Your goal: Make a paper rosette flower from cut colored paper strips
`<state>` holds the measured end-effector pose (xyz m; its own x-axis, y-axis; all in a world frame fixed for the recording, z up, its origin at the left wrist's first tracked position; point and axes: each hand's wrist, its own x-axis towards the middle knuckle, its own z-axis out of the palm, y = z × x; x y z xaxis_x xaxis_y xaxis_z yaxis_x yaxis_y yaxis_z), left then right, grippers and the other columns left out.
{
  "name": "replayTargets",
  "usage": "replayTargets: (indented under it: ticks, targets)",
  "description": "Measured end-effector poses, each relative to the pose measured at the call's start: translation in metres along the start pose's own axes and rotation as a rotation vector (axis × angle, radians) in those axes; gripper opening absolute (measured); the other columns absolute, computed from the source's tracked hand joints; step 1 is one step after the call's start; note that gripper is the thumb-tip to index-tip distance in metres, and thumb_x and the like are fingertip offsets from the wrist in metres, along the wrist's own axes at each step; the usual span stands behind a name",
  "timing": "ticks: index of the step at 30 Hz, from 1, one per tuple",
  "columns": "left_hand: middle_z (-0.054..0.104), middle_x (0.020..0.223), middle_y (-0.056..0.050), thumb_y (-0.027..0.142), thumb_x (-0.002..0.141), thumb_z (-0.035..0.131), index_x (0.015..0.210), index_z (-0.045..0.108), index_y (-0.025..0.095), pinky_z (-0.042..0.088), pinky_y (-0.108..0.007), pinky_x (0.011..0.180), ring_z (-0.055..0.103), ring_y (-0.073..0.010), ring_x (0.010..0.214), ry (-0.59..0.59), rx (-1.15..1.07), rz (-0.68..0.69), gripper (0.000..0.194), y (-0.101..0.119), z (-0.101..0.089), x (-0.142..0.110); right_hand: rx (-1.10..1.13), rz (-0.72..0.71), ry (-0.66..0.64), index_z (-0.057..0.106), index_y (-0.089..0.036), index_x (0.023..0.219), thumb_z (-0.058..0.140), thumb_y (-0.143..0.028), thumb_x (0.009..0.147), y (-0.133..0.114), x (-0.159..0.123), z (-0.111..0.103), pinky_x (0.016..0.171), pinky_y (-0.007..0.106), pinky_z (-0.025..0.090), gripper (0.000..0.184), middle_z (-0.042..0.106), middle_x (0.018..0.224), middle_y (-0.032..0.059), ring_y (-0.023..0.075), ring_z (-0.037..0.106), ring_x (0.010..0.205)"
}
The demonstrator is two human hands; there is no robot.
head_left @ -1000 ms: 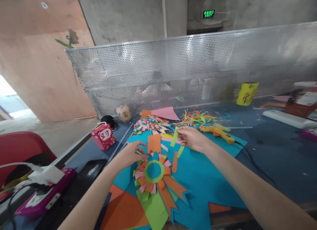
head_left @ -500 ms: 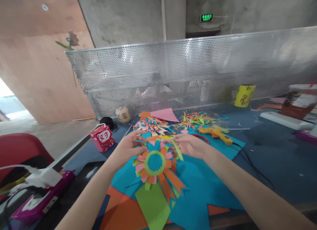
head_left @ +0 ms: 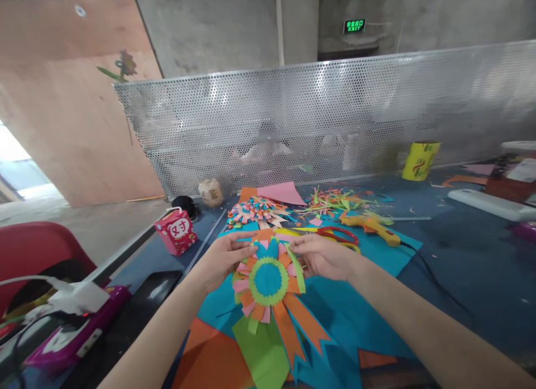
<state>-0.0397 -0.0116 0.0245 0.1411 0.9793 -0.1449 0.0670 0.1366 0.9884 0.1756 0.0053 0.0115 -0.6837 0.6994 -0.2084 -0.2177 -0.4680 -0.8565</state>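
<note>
A paper rosette (head_left: 268, 282) faces me, with a blue centre, a jagged green ring, orange, pink and green loops and forked orange and blue tails. My left hand (head_left: 221, 262) pinches its upper left edge. At the upper right edge, my right hand (head_left: 325, 257) has its fingers closed on the rosette beside a green paper strip (head_left: 296, 264). Just behind my right hand lie scissors (head_left: 341, 234) with red and yellow handles. Blue paper (head_left: 335, 305), a green sheet (head_left: 262, 350) and an orange sheet (head_left: 215, 358) are spread beneath.
A yellow glue gun (head_left: 374, 228) with a black cord rests on the right. Behind are finished rosettes (head_left: 257, 210), paper scraps (head_left: 339, 199) and a pink sheet (head_left: 281, 192). A red box (head_left: 176, 233), a black phone-like slab (head_left: 154, 291) and a purple power strip (head_left: 62, 341) stand left. A perforated metal screen (head_left: 293, 115) borders the back.
Both hands now grip the rosette's edges, and it is tilted up a little more toward me. My right hand has come in closer, bringing the green strip against the rosette; the scissors show more.
</note>
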Motion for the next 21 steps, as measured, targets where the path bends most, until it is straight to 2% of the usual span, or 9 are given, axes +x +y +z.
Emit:
replayTargets:
  ticks: [5, 8, 11, 14, 17, 21]
  targets:
    - [0.066, 0.071, -0.004, 0.025, 0.057, 0.074, 0.099, 0.057, 0.014, 0.049, -0.022, 0.054, 0.061, -0.0125, 0.058, 0.035, -0.085, -0.016, 0.047, -0.002, 0.002, 0.002, 0.0, -0.003, -0.018, 0.059, -0.013, 0.08, 0.054, -0.014, 0.073, -0.001, 0.001, 0.001, 0.053, 0.023, 0.05, 0.009, 0.063, 0.062, -0.0002, 0.0098, 0.06, 0.053]
    - [0.066, 0.072, -0.004, 0.026, 0.058, 0.074, 0.099, 0.057, 0.014, 0.048, -0.021, 0.051, 0.061, -0.0127, 0.057, 0.029, -0.131, -0.096, 0.046, -0.003, 0.007, 0.0, -0.008, -0.01, -0.008, 0.058, -0.014, 0.077, 0.055, -0.015, 0.072, 0.0, 0.001, -0.001, 0.051, 0.023, 0.048, 0.006, 0.063, 0.062, -0.0004, 0.0101, 0.06, 0.054]
    - [0.066, 0.078, -0.005, 0.026, 0.057, 0.074, 0.105, 0.053, 0.014, 0.048, -0.022, 0.05, 0.062, -0.0142, 0.059, 0.056, -0.143, -0.212, 0.054, -0.005, 0.014, -0.004, -0.019, -0.015, 0.032, 0.057, -0.015, 0.076, 0.059, -0.018, 0.069, 0.002, 0.001, -0.005, 0.052, 0.024, 0.048, 0.008, 0.061, 0.061, -0.0025, 0.0089, 0.057, 0.052]
    - [0.066, 0.077, -0.005, 0.021, 0.053, 0.077, 0.103, 0.053, 0.015, 0.049, -0.023, 0.052, 0.063, -0.0151, 0.062, 0.041, -0.137, -0.236, 0.056, -0.004, 0.018, -0.007, -0.039, -0.009, 0.027, 0.056, -0.015, 0.074, 0.062, -0.021, 0.067, 0.003, 0.001, -0.006, 0.051, 0.023, 0.046, 0.01, 0.058, 0.057, -0.0039, 0.0076, 0.054, 0.048]
    - [0.063, 0.065, 0.0, 0.02, 0.051, 0.077, 0.09, 0.057, 0.015, 0.048, -0.021, 0.052, 0.06, -0.012, 0.056, -0.009, -0.158, -0.104, 0.044, 0.0, 0.016, -0.008, -0.059, -0.039, 0.007, 0.056, -0.016, 0.071, 0.063, -0.023, 0.066, 0.0, -0.001, -0.004, 0.053, 0.025, 0.046, 0.011, 0.059, 0.06, -0.0025, 0.0099, 0.056, 0.053]
    - [0.053, 0.048, 0.01, 0.023, 0.052, 0.076, 0.085, 0.057, 0.018, 0.041, -0.014, 0.042, 0.049, -0.0037, 0.04, 0.199, -0.252, 0.241, 0.039, 0.004, 0.006, -0.004, 0.056, -0.295, 0.114, 0.056, -0.018, 0.072, 0.062, -0.025, 0.069, -0.013, -0.006, -0.006, 0.064, 0.028, 0.047, 0.009, 0.064, 0.075, 0.001, 0.0139, 0.06, 0.071]
